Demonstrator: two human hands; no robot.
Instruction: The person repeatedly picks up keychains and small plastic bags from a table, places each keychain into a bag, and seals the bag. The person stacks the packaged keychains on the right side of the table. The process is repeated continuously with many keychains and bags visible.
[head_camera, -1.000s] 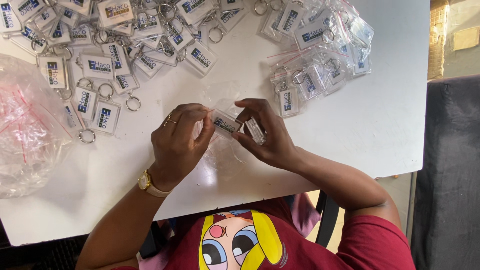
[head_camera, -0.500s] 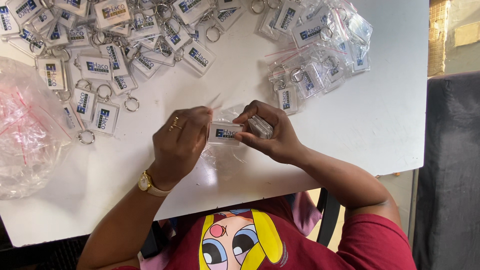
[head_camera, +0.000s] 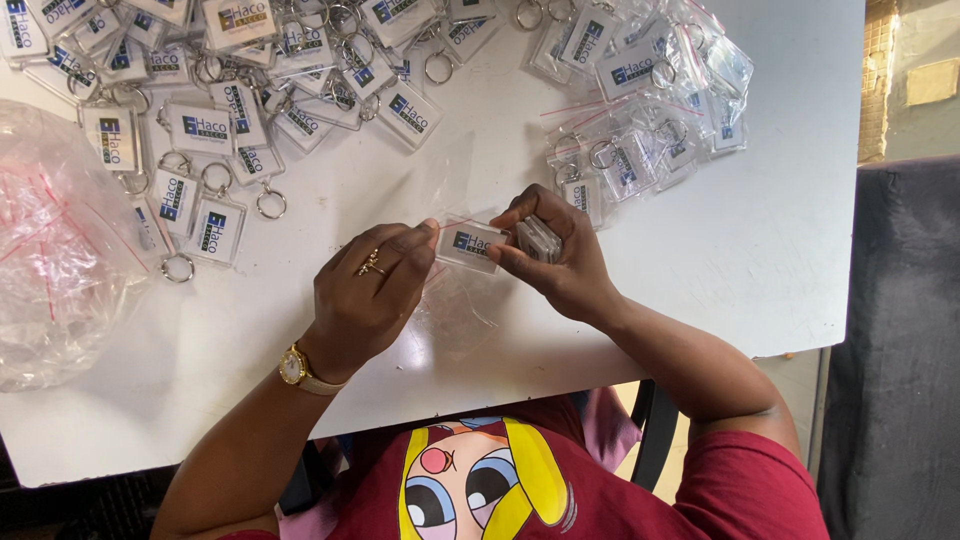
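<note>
Clear plastic keychain (head_camera: 472, 245) pinched between both hands over the white table (head_camera: 800, 250); left hand (head_camera: 368, 295) arched, right hand (head_camera: 560, 255) curled, fingers closed on it.

You have a white desk (head_camera: 790, 250) in front of you. Loose clear keychains (head_camera: 215, 125) with metal rings lie spread across its far left part. A heap of bagged keychains (head_camera: 650, 110) sits at the far right. A large crumpled clear plastic bag (head_camera: 55, 250) with pinkish contents rests on the left edge.
</note>
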